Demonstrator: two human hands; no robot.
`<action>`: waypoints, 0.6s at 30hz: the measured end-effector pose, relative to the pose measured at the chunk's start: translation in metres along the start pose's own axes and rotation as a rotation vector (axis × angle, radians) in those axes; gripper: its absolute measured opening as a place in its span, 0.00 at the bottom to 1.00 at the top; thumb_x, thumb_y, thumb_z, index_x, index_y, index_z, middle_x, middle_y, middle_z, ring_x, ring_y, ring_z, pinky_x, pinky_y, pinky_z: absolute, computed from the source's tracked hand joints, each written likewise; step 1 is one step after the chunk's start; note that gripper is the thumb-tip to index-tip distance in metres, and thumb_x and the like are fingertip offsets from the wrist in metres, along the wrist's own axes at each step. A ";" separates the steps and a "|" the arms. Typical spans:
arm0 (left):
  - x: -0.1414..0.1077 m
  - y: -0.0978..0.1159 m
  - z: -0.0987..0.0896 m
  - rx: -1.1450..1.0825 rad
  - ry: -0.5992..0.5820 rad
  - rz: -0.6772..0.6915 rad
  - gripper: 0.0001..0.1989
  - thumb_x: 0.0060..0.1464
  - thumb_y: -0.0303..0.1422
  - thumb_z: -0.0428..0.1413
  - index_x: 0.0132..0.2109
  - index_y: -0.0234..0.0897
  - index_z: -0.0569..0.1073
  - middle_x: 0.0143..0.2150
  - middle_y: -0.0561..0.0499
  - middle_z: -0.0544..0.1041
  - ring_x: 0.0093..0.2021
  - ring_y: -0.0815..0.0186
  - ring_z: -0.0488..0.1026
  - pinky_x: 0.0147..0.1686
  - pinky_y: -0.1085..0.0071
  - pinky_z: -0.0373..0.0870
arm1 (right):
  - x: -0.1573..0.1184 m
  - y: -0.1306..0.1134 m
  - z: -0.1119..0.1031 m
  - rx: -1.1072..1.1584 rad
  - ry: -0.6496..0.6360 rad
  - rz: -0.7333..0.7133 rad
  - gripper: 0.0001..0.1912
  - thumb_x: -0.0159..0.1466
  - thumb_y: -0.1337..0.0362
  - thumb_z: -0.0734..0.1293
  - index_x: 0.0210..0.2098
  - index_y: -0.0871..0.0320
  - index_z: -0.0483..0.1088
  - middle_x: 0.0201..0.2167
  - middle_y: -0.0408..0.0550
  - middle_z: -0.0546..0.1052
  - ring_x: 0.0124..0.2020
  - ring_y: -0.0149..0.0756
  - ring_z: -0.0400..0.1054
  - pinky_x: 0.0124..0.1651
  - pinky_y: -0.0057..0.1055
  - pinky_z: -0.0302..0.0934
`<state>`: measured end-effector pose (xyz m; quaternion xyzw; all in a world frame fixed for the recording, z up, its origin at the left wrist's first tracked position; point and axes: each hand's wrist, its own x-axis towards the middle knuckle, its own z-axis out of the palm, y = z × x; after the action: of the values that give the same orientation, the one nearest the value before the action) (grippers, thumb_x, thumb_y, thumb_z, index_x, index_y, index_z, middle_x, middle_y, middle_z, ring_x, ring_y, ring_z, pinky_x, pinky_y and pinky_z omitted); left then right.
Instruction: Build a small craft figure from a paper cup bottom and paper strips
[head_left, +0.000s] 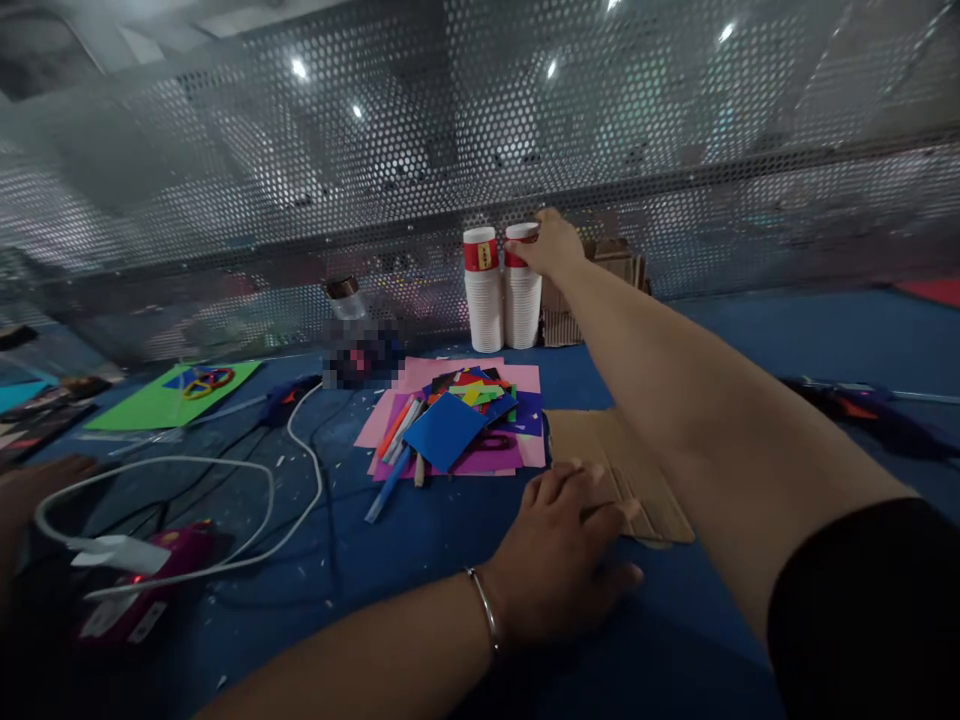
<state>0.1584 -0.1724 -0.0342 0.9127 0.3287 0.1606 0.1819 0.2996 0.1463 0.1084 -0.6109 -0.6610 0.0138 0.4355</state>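
Right hand (556, 245): stretched way out, thumb in front of the top cup's red band, other fingers up around the rim. Can't tell if it's really clamped on or just touching.
Right cup stack (522, 305): directly below that hand, upright, tall and skinny.
Left cup stack (484, 310): upright too, just left of the one at the hand.
Tipping risk: imo a sideways tug at the rim could topple the stack into its neighbour, since the hand's so high up it. Nested cups might also stick and come up together.
Folded cardboard (562, 328): just beside the stack, below the right wrist.
Left hand (555, 550): palm down, fingers a bit apart, not gripping anything.
Cardboard sheet (579, 435): under the left fingertips, flat on the counter (420, 560). Could skid if that hand leans sideways.
Paper pile (444, 432): beyond and left of the left hand, markers (401, 430) included. Loose stuff, so a forearm brush could scatter it.
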 end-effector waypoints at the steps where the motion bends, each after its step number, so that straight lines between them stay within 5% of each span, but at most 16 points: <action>1: 0.000 0.000 0.000 -0.006 -0.007 -0.001 0.31 0.64 0.48 0.56 0.70 0.41 0.67 0.74 0.35 0.61 0.75 0.40 0.54 0.69 0.38 0.60 | 0.002 -0.002 0.002 0.007 0.000 -0.004 0.38 0.64 0.59 0.75 0.66 0.74 0.62 0.59 0.71 0.75 0.62 0.58 0.70 0.64 0.49 0.61; 8: 0.001 -0.001 -0.001 0.011 -0.036 0.021 0.31 0.64 0.48 0.57 0.69 0.40 0.68 0.74 0.33 0.62 0.76 0.38 0.54 0.68 0.37 0.60 | 0.007 -0.012 -0.010 0.083 0.068 -0.049 0.31 0.67 0.60 0.70 0.62 0.75 0.61 0.58 0.66 0.75 0.62 0.51 0.68 0.62 0.43 0.56; 14: 0.000 0.000 -0.001 0.060 -0.028 0.003 0.30 0.65 0.47 0.56 0.70 0.42 0.68 0.74 0.37 0.62 0.75 0.41 0.54 0.68 0.40 0.60 | -0.001 -0.018 -0.051 0.192 0.206 -0.096 0.24 0.67 0.52 0.69 0.59 0.51 0.64 0.60 0.54 0.75 0.56 0.46 0.69 0.62 0.48 0.63; 18: 0.000 0.002 -0.003 0.102 0.065 0.054 0.26 0.64 0.44 0.59 0.65 0.41 0.72 0.68 0.39 0.70 0.69 0.45 0.62 0.64 0.45 0.66 | -0.036 -0.012 -0.065 0.254 0.111 -0.168 0.21 0.65 0.49 0.71 0.54 0.46 0.68 0.55 0.49 0.77 0.53 0.46 0.68 0.62 0.49 0.63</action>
<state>0.1587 -0.1735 -0.0309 0.9238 0.3173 0.1779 0.1197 0.3237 0.0806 0.1353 -0.4935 -0.6776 0.0269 0.5446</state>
